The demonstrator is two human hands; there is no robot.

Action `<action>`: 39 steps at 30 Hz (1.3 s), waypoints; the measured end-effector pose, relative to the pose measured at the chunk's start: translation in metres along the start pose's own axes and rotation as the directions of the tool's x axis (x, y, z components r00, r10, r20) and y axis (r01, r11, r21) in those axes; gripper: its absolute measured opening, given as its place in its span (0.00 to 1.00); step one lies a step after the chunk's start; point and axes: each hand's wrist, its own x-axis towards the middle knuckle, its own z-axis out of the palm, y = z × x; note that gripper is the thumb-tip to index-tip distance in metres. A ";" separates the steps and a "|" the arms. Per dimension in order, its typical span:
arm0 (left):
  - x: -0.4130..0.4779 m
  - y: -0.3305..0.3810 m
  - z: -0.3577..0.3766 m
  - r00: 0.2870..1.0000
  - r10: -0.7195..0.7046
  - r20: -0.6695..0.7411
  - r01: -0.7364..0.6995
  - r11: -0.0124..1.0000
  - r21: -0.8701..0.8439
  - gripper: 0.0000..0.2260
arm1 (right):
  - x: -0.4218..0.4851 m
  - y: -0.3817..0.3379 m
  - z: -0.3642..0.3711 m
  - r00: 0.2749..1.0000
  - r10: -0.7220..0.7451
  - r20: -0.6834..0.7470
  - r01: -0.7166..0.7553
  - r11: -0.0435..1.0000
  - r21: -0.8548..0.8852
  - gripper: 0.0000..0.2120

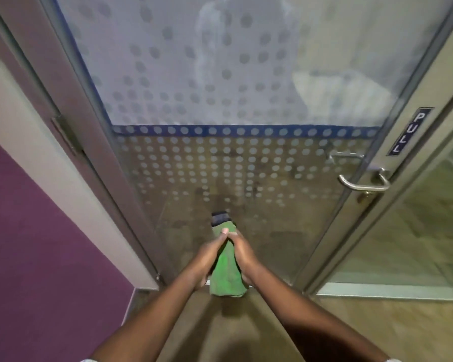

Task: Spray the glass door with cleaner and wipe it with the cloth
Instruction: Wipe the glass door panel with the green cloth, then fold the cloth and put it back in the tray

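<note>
The door [246,74] filled most of what I saw: frosted and dotted glass above a blue band, clearer dotted glass below, with whitish streaks [207,35] on the upper part. A purple wall [37,244] stood to the left of the frame, a glass panel [416,231] to the right, and the tan floor [377,330] lay under me. On the door's right stile sat a metal handle [361,185], and above it a dark PULL sign [411,131]. Both my arms reached forward and down, bare, closing toward each other in front of the low middle of the glass. The green cloth [226,275] hung bunched between my palms there, its lower end loose below my wrists near the door's bottom edge; whether it touched the glass I could not tell. A dark band topped it, just above my thumbs. My left hand [207,259] clasped the cloth from the left and my right hand [242,254] from the right, fingers wrapped round it, the thumbs meeting at the top.
</note>
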 end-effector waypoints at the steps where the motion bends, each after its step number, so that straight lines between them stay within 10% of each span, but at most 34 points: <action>1: 0.000 -0.006 0.010 1.000 0.010 0.001 -0.010 1.000 0.028 0.15 | -0.003 0.000 -0.013 0.999 0.042 -0.013 -0.041 0.998 0.057 0.13; 13: -0.011 -0.068 0.128 0.993 0.113 0.020 -0.107 0.850 0.516 0.05 | -0.046 0.024 -0.183 0.982 0.065 -0.175 -0.053 0.996 0.072 0.27; 23: -0.058 -0.099 0.182 0.942 -0.040 0.334 -0.059 0.958 0.281 0.09 | -0.103 0.073 -0.246 0.990 0.108 -0.093 -0.047 0.862 0.504 0.37; 32: -0.105 -0.132 0.164 0.966 0.006 0.257 -0.092 0.942 0.322 0.04 | -0.194 0.115 -0.272 0.954 0.027 -0.300 0.151 0.819 0.554 0.18; 36: -0.138 -0.161 0.156 0.980 0.026 0.197 -0.115 0.885 0.452 0.10 | -0.238 0.143 -0.277 0.892 0.053 -0.449 0.174 0.876 0.450 0.21; 39: -0.162 -0.182 0.153 0.945 -0.020 0.327 -0.155 0.853 0.499 0.32 | -0.272 0.163 -0.287 0.839 0.037 -0.543 0.221 0.889 0.402 0.22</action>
